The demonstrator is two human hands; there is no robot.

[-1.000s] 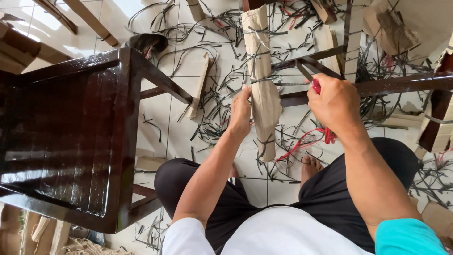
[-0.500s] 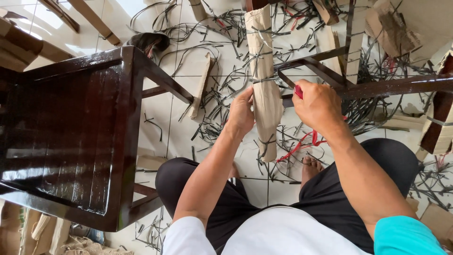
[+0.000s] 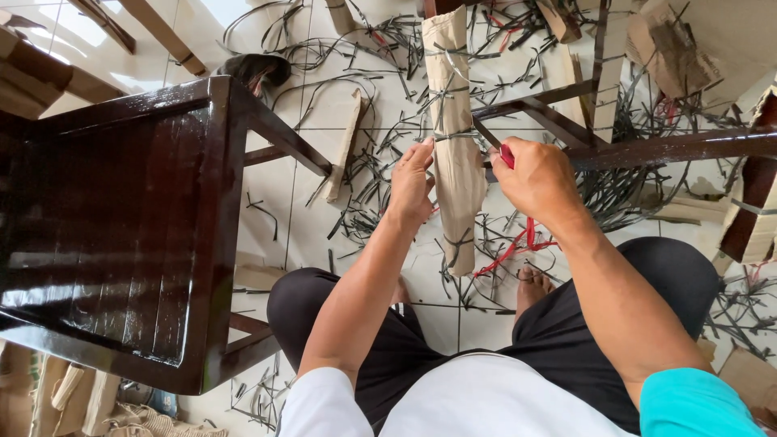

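My right hand (image 3: 538,180), grip closed on red cutters (image 3: 506,156), has moved onto the strap; left hand (image 3: 411,184) steadies the paper-wrapped leg (image 3: 455,154).

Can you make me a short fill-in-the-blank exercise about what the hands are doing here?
1. The left hand steadies a leg wrapped in ____ paper.
2. The right hand holds a cutting tool with a ____ handle.
3. The dark wooden chair stands on the person's ____ side.
4. Cut black straps litter the white ____ floor.

Missing words: brown; red; left; tiled
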